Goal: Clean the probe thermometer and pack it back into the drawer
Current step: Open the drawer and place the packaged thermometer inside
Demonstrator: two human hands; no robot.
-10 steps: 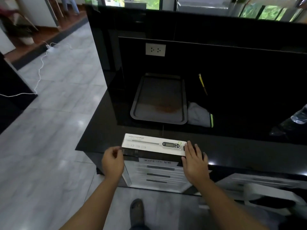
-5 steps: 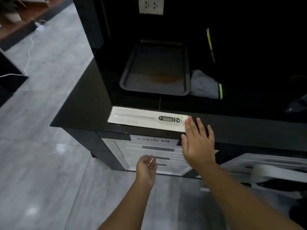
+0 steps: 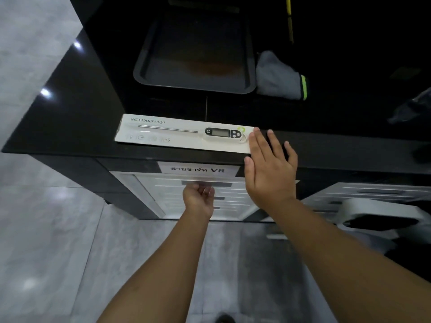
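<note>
desk edge: thermometer pack (image 3: 184,134) lies along the desk (image 3: 70,108) front lip.
right hand (image 3: 270,169): flat, fingers spread, touching the pack's right end.
left hand (image 3: 198,199): below the pack, curled at the drawer (image 3: 231,192) handle.

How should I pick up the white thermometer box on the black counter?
Probably best by its long edges near the middle. The thermometer box lies flat and long, its front edge at the lip of the counter. Come from the front: thumb on that near edge, fingers over the top to the far edge. The right hand lies flat by its right end.
</note>
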